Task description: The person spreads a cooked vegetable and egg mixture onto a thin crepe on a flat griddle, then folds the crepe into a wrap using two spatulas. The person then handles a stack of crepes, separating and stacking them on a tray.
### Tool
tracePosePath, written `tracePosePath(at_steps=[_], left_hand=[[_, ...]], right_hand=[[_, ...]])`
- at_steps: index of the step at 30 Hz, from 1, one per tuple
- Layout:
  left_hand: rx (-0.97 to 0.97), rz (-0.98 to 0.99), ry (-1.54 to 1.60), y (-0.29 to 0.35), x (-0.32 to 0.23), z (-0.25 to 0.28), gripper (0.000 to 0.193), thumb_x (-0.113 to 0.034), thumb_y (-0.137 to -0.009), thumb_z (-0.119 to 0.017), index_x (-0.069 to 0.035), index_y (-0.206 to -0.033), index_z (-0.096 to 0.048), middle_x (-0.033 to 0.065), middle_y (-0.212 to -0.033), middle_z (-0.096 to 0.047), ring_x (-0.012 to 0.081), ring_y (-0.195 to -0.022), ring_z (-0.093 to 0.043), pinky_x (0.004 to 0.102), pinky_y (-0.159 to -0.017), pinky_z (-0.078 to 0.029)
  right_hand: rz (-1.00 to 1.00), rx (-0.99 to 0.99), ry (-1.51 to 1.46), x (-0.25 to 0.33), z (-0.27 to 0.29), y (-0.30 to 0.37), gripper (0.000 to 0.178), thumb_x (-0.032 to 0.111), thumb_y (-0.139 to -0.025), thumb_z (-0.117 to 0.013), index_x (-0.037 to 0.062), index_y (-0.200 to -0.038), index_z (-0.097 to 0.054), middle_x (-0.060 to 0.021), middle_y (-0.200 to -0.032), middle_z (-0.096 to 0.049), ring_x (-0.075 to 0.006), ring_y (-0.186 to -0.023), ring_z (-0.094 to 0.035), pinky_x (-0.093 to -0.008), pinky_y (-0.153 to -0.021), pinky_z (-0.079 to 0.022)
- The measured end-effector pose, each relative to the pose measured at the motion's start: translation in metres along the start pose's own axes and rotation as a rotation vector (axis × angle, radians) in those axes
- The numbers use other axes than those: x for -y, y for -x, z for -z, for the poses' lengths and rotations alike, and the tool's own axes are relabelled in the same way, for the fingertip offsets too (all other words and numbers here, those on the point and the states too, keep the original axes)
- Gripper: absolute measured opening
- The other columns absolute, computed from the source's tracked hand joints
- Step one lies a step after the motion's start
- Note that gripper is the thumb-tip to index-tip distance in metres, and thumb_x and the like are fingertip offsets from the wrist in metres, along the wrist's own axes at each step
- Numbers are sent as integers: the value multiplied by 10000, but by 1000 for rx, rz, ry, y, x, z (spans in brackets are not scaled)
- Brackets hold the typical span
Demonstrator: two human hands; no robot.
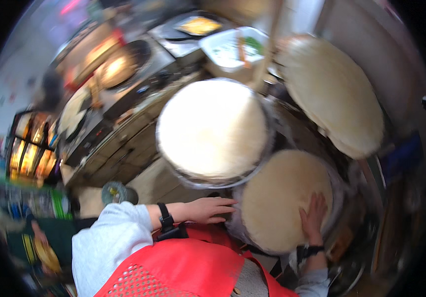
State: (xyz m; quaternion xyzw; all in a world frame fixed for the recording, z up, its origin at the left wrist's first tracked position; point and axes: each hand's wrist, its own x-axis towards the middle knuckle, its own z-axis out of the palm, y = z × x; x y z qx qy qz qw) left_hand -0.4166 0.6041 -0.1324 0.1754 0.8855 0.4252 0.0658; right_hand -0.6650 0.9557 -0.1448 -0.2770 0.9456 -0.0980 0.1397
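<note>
My right hand (315, 215) lies with its fingers spread on a round, pale flatbread-like sheet (279, 198), which looks like the top of a stack. Clear plastic (339, 185) surrounds that stack. My left hand (210, 210) has its fingers stretched out and holds nothing. Its fingertips reach the plastic at the stack's left side; whether they touch it I cannot tell. Just beyond stands a second round stack of pale sheets (213, 128), brightly lit and edged with plastic. Motion blur softens the scene.
A larger pile of pale flatbreads (334, 94) sits at the far right. At the back are a white tub (235, 44) with green contents and a tray of yellow food (199, 25). Hot-plates with a round pan (116, 69) line the left counter. Another person (44, 245) is at lower left.
</note>
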Motion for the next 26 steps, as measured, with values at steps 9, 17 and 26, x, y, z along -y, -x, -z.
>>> tracePosePath(at_steps=[9,17,26], left_hand=[[-550,742,-50,223,8,-8,397,-226,-886,-575,-81,-1254,-540,160,-1369,-453,343,-1214,-482,399,-999,-422],[-792,1010,-74,377,84,4,470,-250,-843,-618,-71,-1267,-524,220,-1352,-433,384,-1227,-450,420,-1018,-396],[-1270,1503,-398,565,111,129,557,-227,-829,-648,-78,-1326,-446,152,-1322,-438,387,-1211,-372,464,-1014,-340]], right_hand=[[-66,-353,-217,5,-38,1,595,238,-914,-562,3,-1413,-337,-226,-1499,-247,-382,-1391,-206,-457,-1134,-168],[468,-681,-266,256,-14,-15,441,123,-894,-575,-20,-1298,-471,-230,-1395,-410,-394,-1294,-386,-460,-1077,-295],[1039,-98,-347,620,-38,-38,394,83,-809,-667,60,-1194,-588,-189,-1371,-452,-394,-1242,-443,-460,-1029,-373]])
